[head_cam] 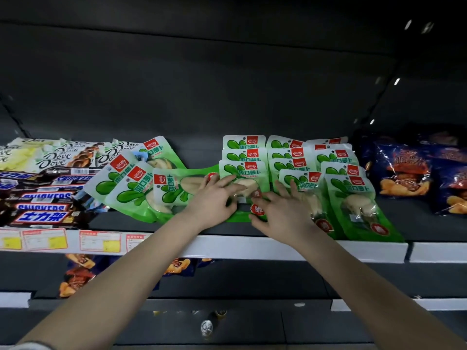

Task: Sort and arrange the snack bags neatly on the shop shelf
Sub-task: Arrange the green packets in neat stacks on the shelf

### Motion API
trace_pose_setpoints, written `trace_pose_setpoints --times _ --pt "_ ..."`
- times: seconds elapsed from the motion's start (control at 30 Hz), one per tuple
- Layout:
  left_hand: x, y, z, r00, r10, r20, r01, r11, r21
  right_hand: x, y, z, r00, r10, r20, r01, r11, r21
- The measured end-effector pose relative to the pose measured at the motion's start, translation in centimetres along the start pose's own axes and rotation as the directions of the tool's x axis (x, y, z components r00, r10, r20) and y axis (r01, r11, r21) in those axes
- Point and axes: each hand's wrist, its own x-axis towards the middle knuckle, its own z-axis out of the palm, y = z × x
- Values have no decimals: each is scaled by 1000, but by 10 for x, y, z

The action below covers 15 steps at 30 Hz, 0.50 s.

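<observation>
Several green and white snack bags lie on the dark shop shelf (pixel 278 248). To the right they sit in neat overlapping rows (pixel 290 157). A loose, tilted heap of the same bags (pixel 131 188) lies to the left. My left hand (pixel 214 198) rests with spread fingers on the front bag of the left row (pixel 243 173). My right hand (pixel 283 213) lies flat, fingers spread, on the neighbouring bag (pixel 300 180) and on a green bag (pixel 256 210) near the shelf edge. Neither hand curls round a bag.
Snickers bars (pixel 43 198) and Dove chocolate packs (pixel 58 157) fill the shelf's left end. Dark blue crisp bags (pixel 404 170) stand at the right. Price labels (pixel 98 239) line the white shelf front. More crisp bags (pixel 75 274) lie on the shelf below.
</observation>
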Motion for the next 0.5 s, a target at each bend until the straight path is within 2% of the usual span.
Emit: trace_pose_setpoints --times 0.2,0.37,0.5 --pt "2 -1 1 993 24 115 -30 999 43 3 -3 -1 1000 -14 -16 14 1000 19" --pt "4 -2 2 992 -25 124 19 999 45 8 -6 1 998 -51 33 51 998 22" --pt "8 -3 4 987 -16 157 2 996 90 11 -8 1 997 -49 67 48 999 17"
